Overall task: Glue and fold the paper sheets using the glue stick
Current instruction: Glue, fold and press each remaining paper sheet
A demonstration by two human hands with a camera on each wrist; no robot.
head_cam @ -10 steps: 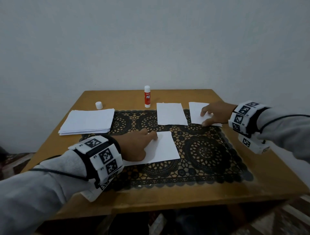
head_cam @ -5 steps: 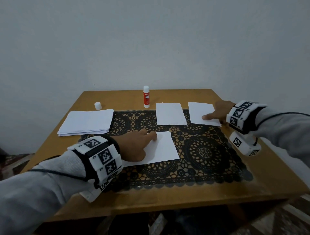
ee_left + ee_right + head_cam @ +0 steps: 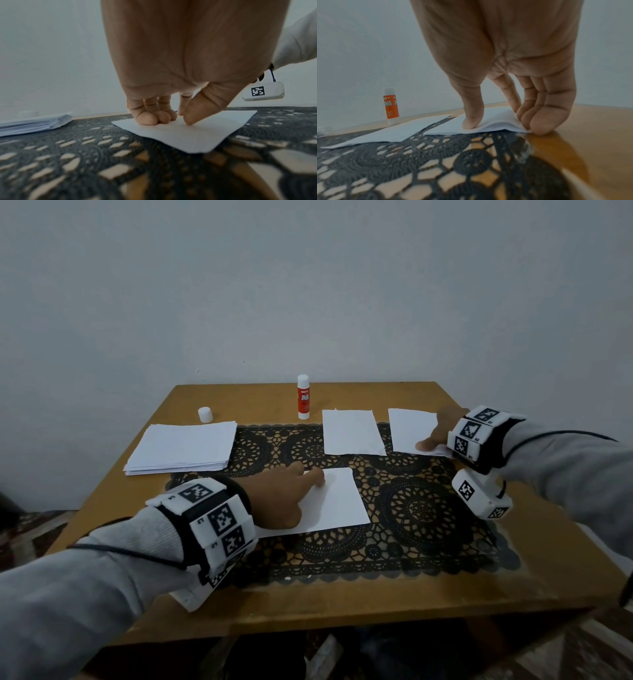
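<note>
A wooden surface [image 3: 394, 604] with a black lace mat [image 3: 428, 508] carries a stack of paper [image 3: 181, 448] and an upright glue stick [image 3: 303, 401]. The left hand [image 3: 277, 501] presses curled fingers and thumb onto the near sheet [image 3: 339, 501], its grip closed around nothing. The right hand [image 3: 436, 433] has its grip pinching the far right sheet [image 3: 407, 428] at the edge, buckling it.

Dim, flat light; wrist views warped, near lace mat [image 3: 102, 175] blurred; glue stick [image 3: 390, 106] legible.

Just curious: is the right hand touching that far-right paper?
Touching. Right wrist view: the right hand pinches the paper, thumb on top, fingers at its edge.
</note>
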